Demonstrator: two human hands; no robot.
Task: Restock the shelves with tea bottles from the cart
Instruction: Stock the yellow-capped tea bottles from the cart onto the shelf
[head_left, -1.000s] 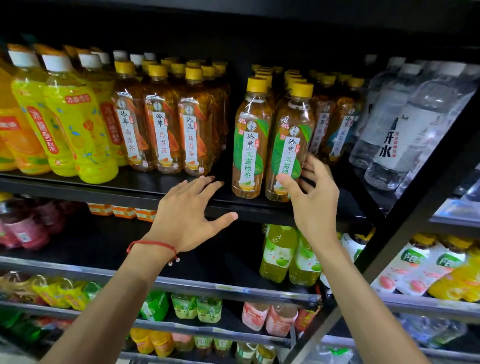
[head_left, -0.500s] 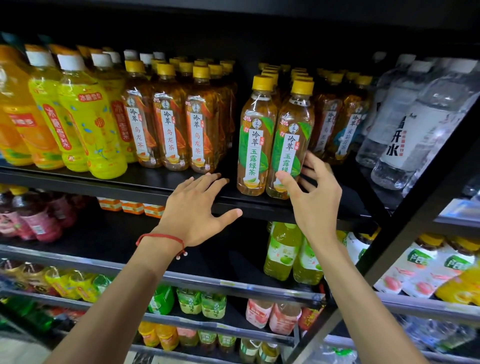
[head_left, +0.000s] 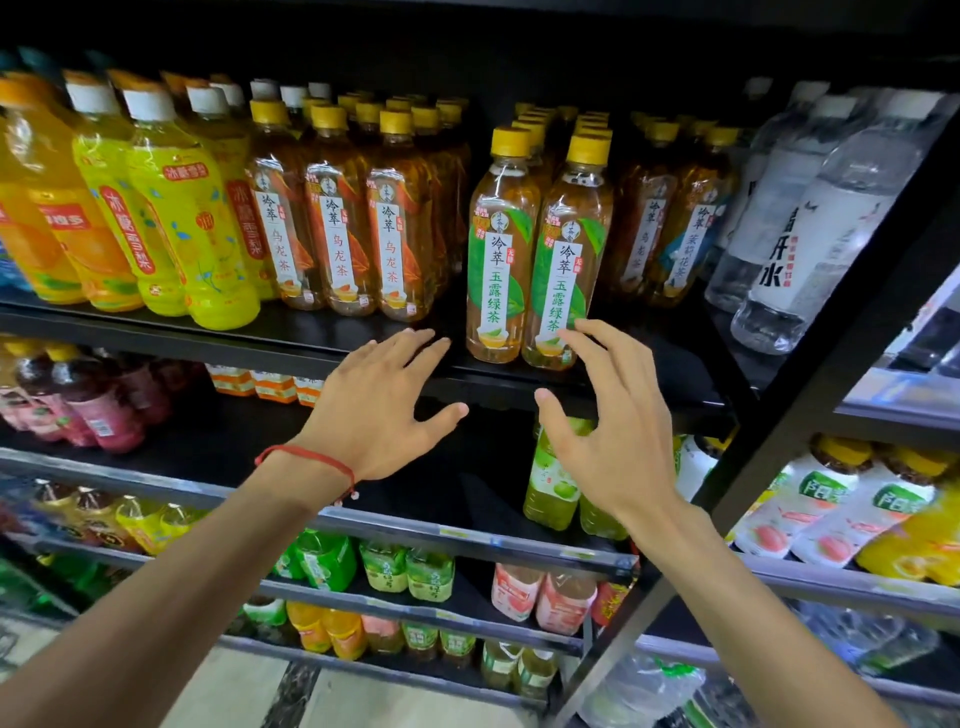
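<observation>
While oolong tea bottles (head_left: 396, 234) crowd the green tea bottles (head_left: 500, 249), my left hand (head_left: 374, 410) hovers spread, empty | my right hand (head_left: 602, 426), earlier curled round one, now spread.

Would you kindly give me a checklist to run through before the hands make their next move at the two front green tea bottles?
1. Left green tea bottle and right green tea bottle upright, labels outward: ok.
2. Left hand open, holding nothing: ok.
3. Right hand open, holding nothing: ok.
4. Right hand's fingertips clear of the right green tea bottle: cannot tell.
5. Both bottles set back from the shelf edge like the oolong tea bottles: not ok, they stand nearer it.
</observation>
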